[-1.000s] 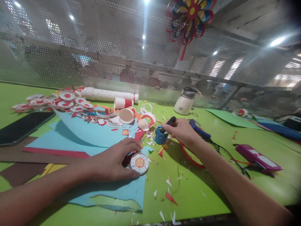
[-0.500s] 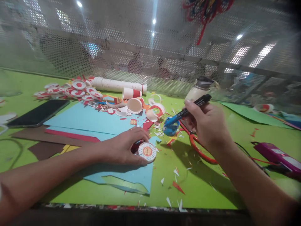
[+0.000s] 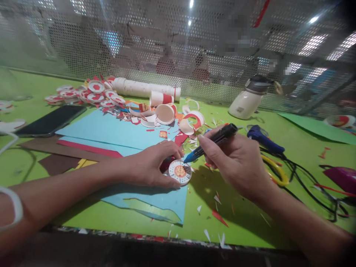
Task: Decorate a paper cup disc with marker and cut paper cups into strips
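My left hand [image 3: 150, 163] is curled round the side of a paper cup bottom [image 3: 180, 178], a white disc with an orange-red pattern in its middle and small dark dots round it. A bit of dark red shows behind the disc, between thumb and fingers. My right hand [image 3: 240, 163] grips a black marker [image 3: 196, 152] with a blue front end. Its tip points down-left and meets the disc's upper right edge; whether it touches is hard to tell. Under the left hand lies light blue paper [image 3: 105, 129].
Cut cup bottoms [image 3: 96, 87], a white tube of stacked cups [image 3: 144, 88] and cut cups [image 3: 166, 113] lie at the back. A phone [image 3: 52, 120] is at left. A white bottle [image 3: 246, 102], blue-handled tool [image 3: 265, 141], yellow loop [image 3: 278, 174] and cables are at right. Paper scraps litter the green table.
My right hand has brought the marker down and left to the disc, away from a blue loop of scissors or a tool. The left hand still holds the cup bottom. The view has shifted.
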The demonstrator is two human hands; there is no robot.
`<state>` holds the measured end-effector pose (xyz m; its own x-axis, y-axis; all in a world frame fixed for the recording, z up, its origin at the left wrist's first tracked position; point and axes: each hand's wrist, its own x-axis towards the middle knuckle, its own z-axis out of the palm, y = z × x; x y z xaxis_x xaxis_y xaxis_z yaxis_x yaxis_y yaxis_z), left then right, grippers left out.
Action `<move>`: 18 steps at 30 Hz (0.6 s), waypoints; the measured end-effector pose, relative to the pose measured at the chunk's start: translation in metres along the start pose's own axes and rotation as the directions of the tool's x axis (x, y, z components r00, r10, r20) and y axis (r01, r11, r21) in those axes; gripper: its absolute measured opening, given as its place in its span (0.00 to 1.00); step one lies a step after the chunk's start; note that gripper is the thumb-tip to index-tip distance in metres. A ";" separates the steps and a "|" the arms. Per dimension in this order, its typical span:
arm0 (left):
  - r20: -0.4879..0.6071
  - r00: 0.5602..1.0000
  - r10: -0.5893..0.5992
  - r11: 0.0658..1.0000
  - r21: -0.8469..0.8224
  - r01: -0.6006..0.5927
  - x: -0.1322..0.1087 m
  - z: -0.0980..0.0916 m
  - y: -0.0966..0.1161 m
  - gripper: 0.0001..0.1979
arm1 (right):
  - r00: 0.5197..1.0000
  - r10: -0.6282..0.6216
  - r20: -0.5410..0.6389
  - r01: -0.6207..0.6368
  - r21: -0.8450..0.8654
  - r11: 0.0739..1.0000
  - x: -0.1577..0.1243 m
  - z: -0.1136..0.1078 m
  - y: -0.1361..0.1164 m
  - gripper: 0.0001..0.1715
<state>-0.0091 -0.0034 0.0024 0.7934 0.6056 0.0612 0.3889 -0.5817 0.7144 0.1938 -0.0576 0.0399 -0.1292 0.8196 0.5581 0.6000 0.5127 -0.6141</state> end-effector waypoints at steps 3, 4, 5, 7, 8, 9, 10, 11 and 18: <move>0.000 1.000 -0.018 1.000 0.001 0.018 0.000 0.000 0.001 0.22 | 1.000 -0.004 0.001 0.004 -0.003 1.000 -0.002 0.002 0.002 0.16; -0.005 1.000 -0.021 1.000 0.002 0.021 0.000 0.001 0.001 0.22 | 1.000 -0.010 0.005 0.010 -0.001 1.000 -0.002 0.002 0.003 0.16; -0.010 1.000 -0.021 1.000 0.004 0.021 0.000 0.001 0.002 0.22 | 1.000 -0.015 0.016 0.015 0.001 1.000 -0.003 0.003 0.003 0.16; -0.016 1.000 -0.010 1.000 0.014 0.011 0.000 0.001 0.002 0.21 | 0.999 -0.020 0.042 0.019 0.007 1.000 -0.004 0.004 0.004 0.15; -0.018 1.000 -0.002 1.000 0.022 0.003 0.000 0.001 0.002 0.21 | 0.998 -0.018 0.055 0.018 0.006 1.000 -0.004 0.005 0.004 0.15; -0.018 1.000 0.004 1.000 0.027 -0.003 0.000 0.001 0.002 0.20 | 0.998 -0.011 0.068 0.011 0.004 1.000 -0.004 0.005 0.004 0.14; -0.017 1.000 0.005 1.000 0.031 -0.004 0.000 0.000 0.002 0.20 | 0.997 -0.003 0.077 0.003 0.001 1.000 -0.004 0.005 0.004 0.14; -0.015 1.000 0.003 0.999 0.032 -0.003 0.000 0.000 0.002 0.20 | 0.996 0.003 0.084 -0.003 -0.002 1.000 -0.004 0.005 0.004 0.14; -0.006 1.000 -0.008 1.000 0.025 0.008 0.002 0.000 0.004 0.20 | 0.995 0.011 0.103 -0.013 0.013 1.000 -0.004 0.007 0.004 0.14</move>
<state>-0.0062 -0.0048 0.0055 0.7875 0.6134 0.0601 0.4065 -0.5902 0.6974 0.1914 -0.0574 0.0311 -0.2028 0.8473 0.4909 0.5916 0.5055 -0.6281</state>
